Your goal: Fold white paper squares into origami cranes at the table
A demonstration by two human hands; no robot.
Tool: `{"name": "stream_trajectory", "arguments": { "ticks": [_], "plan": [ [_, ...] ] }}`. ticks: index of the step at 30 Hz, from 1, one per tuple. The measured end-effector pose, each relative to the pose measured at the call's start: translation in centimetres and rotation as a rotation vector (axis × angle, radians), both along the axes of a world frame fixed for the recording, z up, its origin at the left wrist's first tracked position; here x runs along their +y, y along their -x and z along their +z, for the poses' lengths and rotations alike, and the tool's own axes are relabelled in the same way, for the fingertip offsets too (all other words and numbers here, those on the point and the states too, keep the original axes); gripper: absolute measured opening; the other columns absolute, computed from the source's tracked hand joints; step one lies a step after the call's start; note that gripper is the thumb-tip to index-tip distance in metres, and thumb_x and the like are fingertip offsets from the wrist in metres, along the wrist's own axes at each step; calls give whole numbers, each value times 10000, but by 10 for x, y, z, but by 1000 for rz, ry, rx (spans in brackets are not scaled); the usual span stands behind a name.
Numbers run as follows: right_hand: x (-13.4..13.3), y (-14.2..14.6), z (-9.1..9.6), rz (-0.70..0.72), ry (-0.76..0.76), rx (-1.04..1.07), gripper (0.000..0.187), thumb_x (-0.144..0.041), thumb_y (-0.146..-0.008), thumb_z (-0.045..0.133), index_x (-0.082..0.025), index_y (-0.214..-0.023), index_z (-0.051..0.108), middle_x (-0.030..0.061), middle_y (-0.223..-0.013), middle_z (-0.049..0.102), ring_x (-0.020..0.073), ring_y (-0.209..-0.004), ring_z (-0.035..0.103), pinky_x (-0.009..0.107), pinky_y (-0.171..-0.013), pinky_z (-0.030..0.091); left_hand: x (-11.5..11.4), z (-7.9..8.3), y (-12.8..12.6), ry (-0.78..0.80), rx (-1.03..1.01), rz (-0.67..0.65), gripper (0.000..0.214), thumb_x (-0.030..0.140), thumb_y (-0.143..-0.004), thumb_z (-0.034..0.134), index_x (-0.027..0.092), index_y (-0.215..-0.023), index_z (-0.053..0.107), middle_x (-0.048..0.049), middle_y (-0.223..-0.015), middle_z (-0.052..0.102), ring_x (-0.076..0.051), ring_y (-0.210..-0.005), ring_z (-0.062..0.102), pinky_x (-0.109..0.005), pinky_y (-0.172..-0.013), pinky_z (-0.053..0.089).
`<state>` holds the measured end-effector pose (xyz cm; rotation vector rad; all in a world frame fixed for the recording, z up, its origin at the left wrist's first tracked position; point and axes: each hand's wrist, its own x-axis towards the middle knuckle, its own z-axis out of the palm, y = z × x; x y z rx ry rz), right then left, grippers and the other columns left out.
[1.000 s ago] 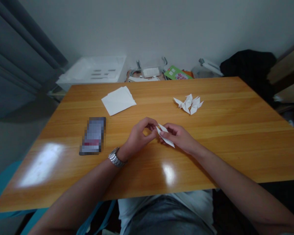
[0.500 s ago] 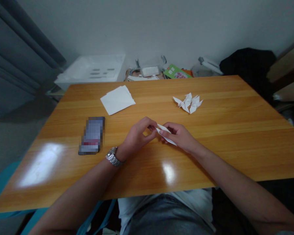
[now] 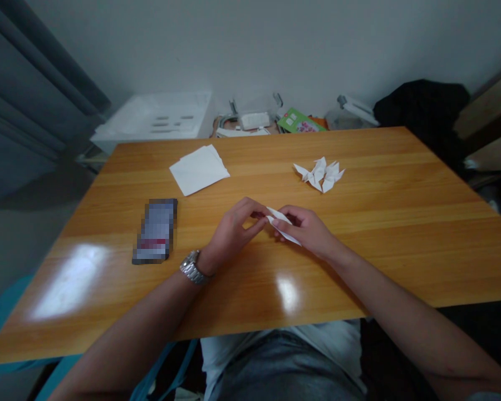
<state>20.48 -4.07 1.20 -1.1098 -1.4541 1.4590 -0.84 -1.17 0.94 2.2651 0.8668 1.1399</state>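
Note:
A small folded white paper (image 3: 290, 237), narrow and pointed, is held between both hands just above the table. My right hand (image 3: 307, 227) grips its right part, thumb on top and fingers beneath. At its left tip, my left hand (image 3: 240, 224) pinches with thumb and fingertips; the exact hold is partly hidden. Several folded white paper figures (image 3: 322, 175) lie in a cluster beyond my right hand. Flat sheets of white paper (image 3: 199, 170) rest farther back on the left.
A phone (image 3: 156, 231) with a blurred screen lies left of my hands on the wooden table (image 3: 392, 223). Beyond the far edge are a white foam box (image 3: 150, 120), a green booklet (image 3: 298, 121) and a dark cloth heap (image 3: 421, 111). A teal chair (image 3: 8, 312) is at the left.
The folded paper's left end looks slightly more spread, and both hands have shifted very little. The view has moved slightly; the other things stay in place.

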Motion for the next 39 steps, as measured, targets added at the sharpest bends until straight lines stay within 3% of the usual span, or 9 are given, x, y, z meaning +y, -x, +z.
{"name": "stream_trajectory", "arguments": {
  "ticks": [8, 15, 24, 30, 39],
  "plan": [
    [2, -1, 0, -54, -155, -164, 294, -481, -902, 712, -188, -924, 709, -9, -738, 627, 128, -643, 519, 257, -580, 375, -1, 3, 1, -22, 26, 27, 68, 237, -960, 681, 185, -1000, 664, -36, -941, 674, -153, -884, 638, -281, -791, 534],
    [1, 3, -1, -91, -199, -110, 256, -440, -899, 721, -195, -972, 735, 23, -871, 712, 157, -750, 592, 281, -694, 446, -6, 6, -2, -39, 25, 31, 50, 220, -965, 674, 183, -939, 654, -29, -926, 668, -144, -882, 635, -272, -794, 529],
    [0, 3, 1, -134, -167, -147, 274, -456, -869, 747, -183, -892, 764, 14, -770, 710, 144, -668, 571, 273, -625, 421, -10, 6, -5, -83, 25, 79, 59, 232, -966, 672, 185, -937, 650, -31, -929, 669, -149, -878, 635, -275, -781, 530],
    [-1, 4, 4, -190, -190, -141, 271, -463, -858, 761, -197, -911, 771, 31, -830, 740, 169, -721, 618, 290, -660, 459, -12, 8, -6, -8, -12, 115, 66, 234, -943, 698, 185, -958, 656, -17, -894, 700, -134, -823, 661, -258, -756, 545],
    [-1, 2, 1, -230, -246, -150, 241, -433, -871, 756, -196, -915, 764, 36, -856, 738, 180, -763, 632, 304, -696, 470, -12, 6, -9, 148, -163, 72, 83, 252, -934, 704, 177, -930, 669, -62, -967, 729, -152, -908, 701, -284, -835, 585]
  ]
}}
